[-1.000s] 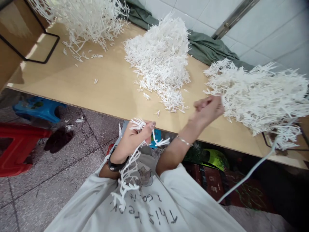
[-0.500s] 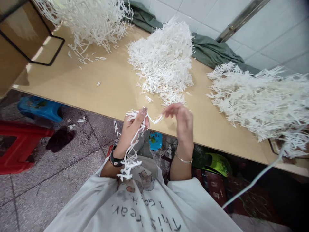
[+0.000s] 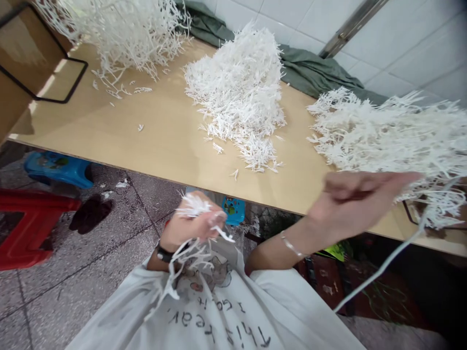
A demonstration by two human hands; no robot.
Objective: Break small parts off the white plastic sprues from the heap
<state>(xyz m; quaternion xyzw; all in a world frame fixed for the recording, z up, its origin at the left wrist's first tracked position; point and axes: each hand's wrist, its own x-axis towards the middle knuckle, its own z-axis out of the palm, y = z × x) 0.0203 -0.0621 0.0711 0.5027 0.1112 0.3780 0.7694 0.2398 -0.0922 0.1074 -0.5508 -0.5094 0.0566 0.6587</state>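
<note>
My left hand [image 3: 193,223] is closed on a tuft of white branched plastic strands [image 3: 191,206], and a long loose length of them [image 3: 182,262] hangs down over my white printed T-shirt [image 3: 215,321]. My right hand [image 3: 357,199] is motion-blurred, with its fingers stretched to the right. It sits just below a large white heap of the same strands [image 3: 386,136], which spills over the table's right end. A white cord [image 3: 379,272] rises from lower right into that heap. Another heap [image 3: 237,92] lies mid-table.
The light wooden table [image 3: 160,141] has a third strand heap [image 3: 124,34] at the back left, with scraps around it. Green cloth [image 3: 314,73] lies along the tiled wall. A red stool [image 3: 25,228] and blue stool [image 3: 54,170] stand on the floor below.
My right hand has swung right, away from my left hand and towards the right heap. My left hand has dropped slightly, still holding the strands.
</note>
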